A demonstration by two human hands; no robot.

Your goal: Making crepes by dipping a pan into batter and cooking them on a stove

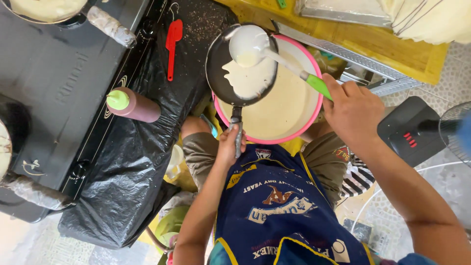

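Note:
My left hand (230, 143) grips the metal handle of a small black frying pan (217, 66) held over a pink-rimmed basin of pale batter (289, 105). A pool of batter (251, 79) spreads across the pan's floor. My right hand (351, 109) holds the green handle of a white ladle (248, 46), whose bowl is tipped over the pan's far side with batter in it. I sit behind the basin in a dark blue apron (274, 206).
A dark stove top (54, 88) lies at left with a batter-filled pan (46, 9) at its far corner. A brown squeeze bottle with a green cap (132, 104) and a red spatula (171, 44) lie on black plastic sheeting. A fan (456, 132) stands at right.

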